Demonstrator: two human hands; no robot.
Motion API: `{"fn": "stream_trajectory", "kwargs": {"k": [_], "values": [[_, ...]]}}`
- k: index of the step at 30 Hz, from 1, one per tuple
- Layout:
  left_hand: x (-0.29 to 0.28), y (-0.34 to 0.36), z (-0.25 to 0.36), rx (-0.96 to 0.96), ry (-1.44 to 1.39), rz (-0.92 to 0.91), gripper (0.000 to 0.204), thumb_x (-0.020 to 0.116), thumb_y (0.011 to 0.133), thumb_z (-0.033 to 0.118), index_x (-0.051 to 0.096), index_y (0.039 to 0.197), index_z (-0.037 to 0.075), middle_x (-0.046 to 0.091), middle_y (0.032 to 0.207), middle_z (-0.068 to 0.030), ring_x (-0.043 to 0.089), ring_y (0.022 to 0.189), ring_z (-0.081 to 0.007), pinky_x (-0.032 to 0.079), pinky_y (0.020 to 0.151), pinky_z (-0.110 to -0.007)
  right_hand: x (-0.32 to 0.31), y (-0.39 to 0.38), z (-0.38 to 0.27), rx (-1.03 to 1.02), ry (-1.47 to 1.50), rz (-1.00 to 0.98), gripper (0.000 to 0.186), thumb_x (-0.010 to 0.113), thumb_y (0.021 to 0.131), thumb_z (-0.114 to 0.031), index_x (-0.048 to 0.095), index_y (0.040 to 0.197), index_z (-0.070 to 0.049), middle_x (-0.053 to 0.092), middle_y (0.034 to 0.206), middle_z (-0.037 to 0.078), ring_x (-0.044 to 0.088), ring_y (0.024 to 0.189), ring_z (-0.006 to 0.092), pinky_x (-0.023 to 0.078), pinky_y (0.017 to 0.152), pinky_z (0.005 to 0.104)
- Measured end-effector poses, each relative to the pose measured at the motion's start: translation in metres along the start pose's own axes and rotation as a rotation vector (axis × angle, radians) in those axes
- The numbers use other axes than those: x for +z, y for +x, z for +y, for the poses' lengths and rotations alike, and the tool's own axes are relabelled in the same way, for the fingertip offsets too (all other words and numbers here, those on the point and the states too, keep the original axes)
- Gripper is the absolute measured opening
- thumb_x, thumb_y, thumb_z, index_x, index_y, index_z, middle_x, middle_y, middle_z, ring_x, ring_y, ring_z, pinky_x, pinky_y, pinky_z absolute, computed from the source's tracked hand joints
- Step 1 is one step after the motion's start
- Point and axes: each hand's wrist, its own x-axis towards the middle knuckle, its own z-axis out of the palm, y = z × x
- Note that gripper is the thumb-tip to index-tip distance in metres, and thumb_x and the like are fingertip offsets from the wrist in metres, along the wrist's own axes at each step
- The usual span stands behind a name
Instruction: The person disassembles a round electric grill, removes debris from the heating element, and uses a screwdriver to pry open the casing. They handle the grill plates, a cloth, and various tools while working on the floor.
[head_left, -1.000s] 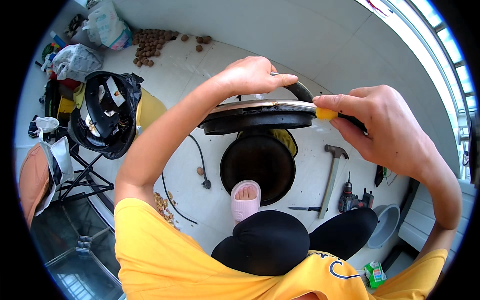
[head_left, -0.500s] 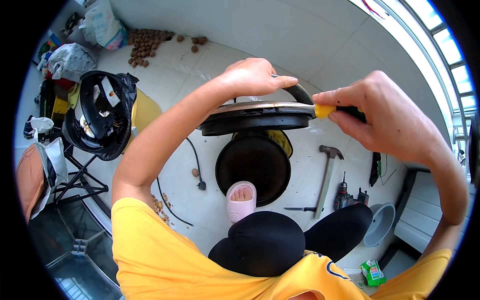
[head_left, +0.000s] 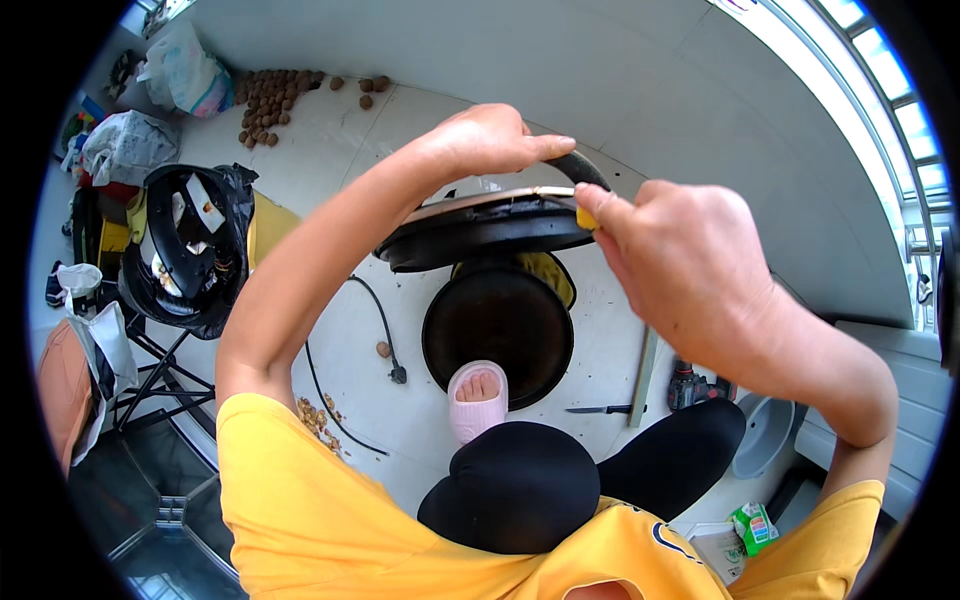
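Observation:
My left hand (head_left: 490, 138) is closed round the dark curved handle (head_left: 582, 172) of a round black electric griddle lid (head_left: 490, 240). The lid stands on edge, seen nearly edge-on, with a pale rim along its top. At its right edge my right hand (head_left: 685, 255) grips a screwdriver (head_left: 587, 217) with a yellow-and-black handle. Fingers cover most of that handle now, and its shaft cannot be made out. Below the lid lies the round black griddle plate (head_left: 497, 335), with my foot in a pink slipper (head_left: 478, 400) at its near edge.
On the floor to the right are a hammer (head_left: 645, 380), partly hidden, a knife (head_left: 598, 409), a power drill (head_left: 695, 385) and a grey basin (head_left: 765, 437). Leftward are a black-lined bin (head_left: 185, 250), a power cord (head_left: 385, 320) and shell bits (head_left: 320, 425). Walnuts (head_left: 270, 105) lie by the wall.
My right hand has turned over and moved slightly left and down, covering more of the screwdriver. The lid has shifted a little left and tilted. My left hand keeps its hold.

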Motion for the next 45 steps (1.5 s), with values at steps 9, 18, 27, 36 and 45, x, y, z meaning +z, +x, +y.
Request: {"fn": "stream_trajectory", "kwargs": {"k": [9,18,27,36,45], "values": [[0.011,-0.002,0.005,0.014,0.005,-0.024,0.060,0.038,0.088,0.052,0.060,0.067,0.000,0.062,0.078,-0.0149,0.057,0.081,-0.0263,0.045,0.077,-0.040,-0.042,0.028,0.002,-0.298,-0.123,-0.331,0.003,0.065,0.074,-0.005,0.068,0.073,-0.006,0.062,0.061,0.009,0.065,0.061,0.0201,0.051,0.056,0.0261],[0.002,-0.016,0.014,-0.066,0.000,0.017,0.058,0.028,0.091,0.046,0.060,0.068,0.005,0.059,0.074,-0.0139,0.056,0.083,-0.0279,0.043,0.082,-0.039,-0.037,0.049,0.010,-0.416,-0.152,-0.273,0.008,0.063,0.071,0.002,0.069,0.074,-0.002,0.065,0.068,0.014,0.066,0.063,0.0205,0.053,0.058,0.0264],[-0.007,0.013,-0.027,0.087,-0.143,0.002,0.057,0.035,0.089,0.051,0.058,0.066,0.004,0.050,0.063,-0.0076,0.049,0.063,-0.0194,0.041,0.062,-0.033,-0.017,0.051,0.008,-0.139,0.028,0.052,0.012,0.069,0.073,-0.010,0.065,0.082,-0.005,0.061,0.066,0.011,0.061,0.060,0.0245,0.047,0.052,0.0246],[-0.023,0.015,-0.057,0.196,-0.220,0.102,0.066,0.033,0.088,0.061,0.064,0.094,0.003,0.058,0.067,-0.0051,0.054,0.056,-0.0160,0.048,0.062,-0.034,0.038,0.074,-0.020,0.239,0.530,1.320,0.016,0.070,0.073,-0.013,0.056,0.068,-0.009,0.052,0.050,0.001,0.052,0.043,0.0145,0.038,0.040,0.0241],[-0.011,-0.049,-0.101,-0.203,-0.409,0.512,0.072,0.027,0.088,0.062,0.069,0.090,0.004,0.066,0.082,-0.0158,0.060,0.084,-0.0288,0.044,0.079,-0.035,0.030,0.112,-0.022,0.177,1.085,1.243,0.017,0.063,0.084,-0.019,0.058,0.082,-0.003,0.057,0.059,0.002,0.058,0.050,0.0103,0.047,0.049,0.0212]]}}
